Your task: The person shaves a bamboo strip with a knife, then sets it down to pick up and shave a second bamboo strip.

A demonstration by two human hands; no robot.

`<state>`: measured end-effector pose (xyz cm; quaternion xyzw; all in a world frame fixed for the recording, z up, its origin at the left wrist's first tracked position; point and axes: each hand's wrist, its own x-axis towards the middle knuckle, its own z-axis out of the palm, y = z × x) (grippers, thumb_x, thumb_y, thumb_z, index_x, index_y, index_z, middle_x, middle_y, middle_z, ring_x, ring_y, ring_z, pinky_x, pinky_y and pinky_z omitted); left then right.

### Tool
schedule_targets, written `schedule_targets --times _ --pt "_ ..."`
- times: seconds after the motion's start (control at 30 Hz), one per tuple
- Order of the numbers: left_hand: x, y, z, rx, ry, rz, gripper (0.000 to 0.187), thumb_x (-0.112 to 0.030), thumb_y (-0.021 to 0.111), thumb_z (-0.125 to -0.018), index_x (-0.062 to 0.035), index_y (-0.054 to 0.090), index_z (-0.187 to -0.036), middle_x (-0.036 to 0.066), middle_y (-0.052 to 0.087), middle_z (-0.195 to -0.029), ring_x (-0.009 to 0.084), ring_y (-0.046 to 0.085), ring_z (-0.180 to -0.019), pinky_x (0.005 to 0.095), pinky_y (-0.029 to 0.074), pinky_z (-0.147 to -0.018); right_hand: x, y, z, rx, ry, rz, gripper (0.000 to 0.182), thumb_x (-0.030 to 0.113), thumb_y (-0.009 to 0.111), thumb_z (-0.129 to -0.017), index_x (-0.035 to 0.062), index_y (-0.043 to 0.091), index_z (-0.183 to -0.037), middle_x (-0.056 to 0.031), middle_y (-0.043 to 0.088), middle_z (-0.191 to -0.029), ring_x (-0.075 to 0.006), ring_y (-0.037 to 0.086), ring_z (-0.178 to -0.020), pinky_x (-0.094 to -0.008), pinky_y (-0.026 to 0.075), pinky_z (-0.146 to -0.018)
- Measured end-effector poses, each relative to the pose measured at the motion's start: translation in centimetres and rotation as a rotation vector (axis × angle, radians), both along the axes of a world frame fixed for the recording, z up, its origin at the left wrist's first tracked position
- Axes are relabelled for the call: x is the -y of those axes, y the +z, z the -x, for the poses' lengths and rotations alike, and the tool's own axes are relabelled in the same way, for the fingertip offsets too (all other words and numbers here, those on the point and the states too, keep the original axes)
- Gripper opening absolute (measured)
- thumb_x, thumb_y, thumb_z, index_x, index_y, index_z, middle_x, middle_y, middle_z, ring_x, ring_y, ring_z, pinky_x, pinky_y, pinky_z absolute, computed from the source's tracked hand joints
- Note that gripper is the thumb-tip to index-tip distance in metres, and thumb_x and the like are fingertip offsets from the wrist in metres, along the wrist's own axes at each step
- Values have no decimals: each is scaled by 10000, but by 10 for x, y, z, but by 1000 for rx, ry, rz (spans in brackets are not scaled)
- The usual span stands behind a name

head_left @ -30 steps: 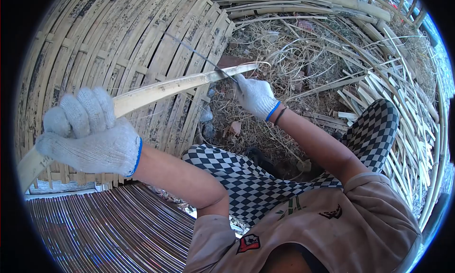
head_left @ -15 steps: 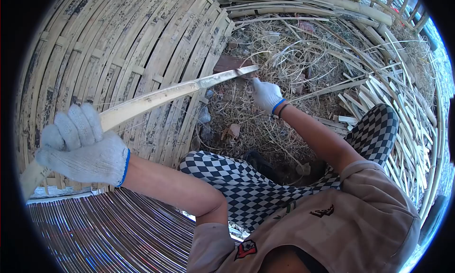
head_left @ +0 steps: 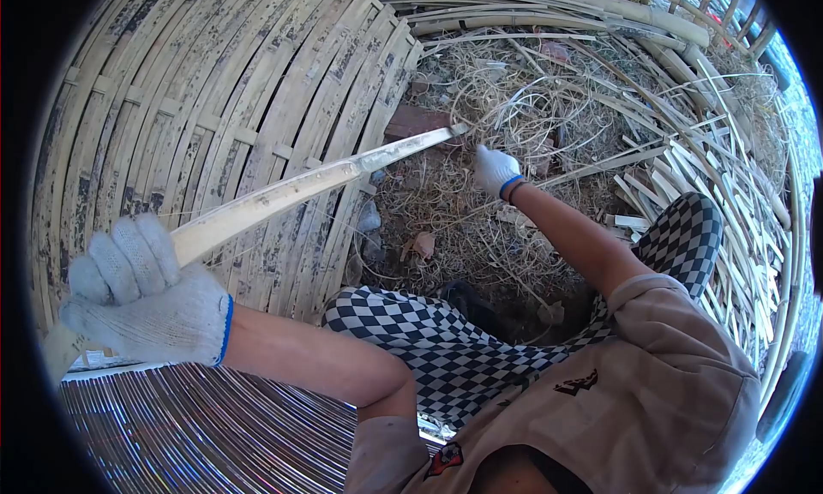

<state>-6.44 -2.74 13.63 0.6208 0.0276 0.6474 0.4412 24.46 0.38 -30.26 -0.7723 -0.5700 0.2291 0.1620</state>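
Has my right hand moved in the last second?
Yes. The right hand has moved rightward in the head view, farther from the edge of the slatted bamboo panel.

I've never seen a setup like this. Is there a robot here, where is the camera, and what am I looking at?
No robot here: these are a person's own two hands, in pale knit gloves with blue cuffs. The camera is worn on the head, looking forward and down, so you also see the person's checked trousers. The left hand is closed around a long pale strip, which looks like bamboo. The right hand is near the strip's far end; whether it grips anything is unclear. Curly shavings litter the ground beyond, a pile of split pieces lies at the right, and a slatted panel fills the upper left.
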Motion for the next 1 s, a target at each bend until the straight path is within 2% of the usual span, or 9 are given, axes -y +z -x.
schedule_targets --times 0.1,0.2,0.4,0.5,0.57,0.63,0.73,0.83,1.0 --pt "5 5 -14 -61 33 -67 446 -330 351 -1042 -229 258 -618 -44 247 -526 100 215 -403 219 241 -417 -16 -18 -26 2 -16 204 311 218 584 -908 -5 747 -1052 -268 717 -1035 -391 712 -994 -470 568 -880" --pt "3 1 -11 -27 208 -63 387 -312 379 -1045 -193 347 -679 -35 325 -547 105 330 -400 200 340 -417 -40 4 -19 295 386 234 329 230 574 -909 41 758 -1105 -233 719 -1124 -375 708 -1049 -448 574 -882" --pt "-4 -6 38 -267 849 -143 294 -298 390 -1055 -54 465 -909 16 486 -665 147 511 -444 259 518 -435 2 39 17 -55 62 -251 262 274 548 -967 58 570 -1113 -226 704 -819 -435 692 -793 -546 545 -699" --pt "-6 -7 36 -322 749 -167 339 -356 410 -1048 -68 471 -881 14 476 -650 137 473 -427 266 464 -395 12 -3 11 11 -30 -72 265 253 581 -944 43 593 -1104 -226 717 -870 -433 701 -850 -525 560 -753" --pt "-8 -1 23 -253 373 -142 406 -443 429 -1042 -132 433 -780 -13 417 -599 112 396 -420 260 383 -389 6 -41 -15 -147 -171 172 302 246 604 -908 -4 725 -1026 -276 713 -1024 -427 692 -1012 -496 560 -877" --pt "-3 12 -5 -146 -263 -69 521 -551 440 -1041 -230 354 -639 -57 324 -535 79 295 -429 250 290 -420 -4 -66 -29 -9 51 199 351 262 563 -926 -25 729 -1042 -309 698 -1042 -432 694 -1008 -491 561 -877" --pt "2 9 -13 -118 -352 -94 523 -627 488 -995 -214 403 -685 -51 334 -562 82 297 -449 264 259 -419 10 -20 -31 121 207 145 363 248 508 -961 -30 712 -1074 -292 707 -913 -417 715 -919 -481 573 -822" --pt "-7 4 -15 13 -372 -90 553 -711 502 -934 -195 472 -739 -44 373 -607 80 306 -473 264 249 -429 47 41 -17 -184 -6 98 374 266 497 -988 -32 680 -1122 -239 693 -774 -362 735 -797 -454 584 -745" --pt "-1 -1 -45 250 250 -79 631 -757 540 -881 -128 531 -820 -13 407 -651 121 348 -562 299 284 -535 77 151 11 -424 -42 -44 394 319 515 -982 28 663 -1202 -265 701 -932 -413 702 -905 -496 546 -792"
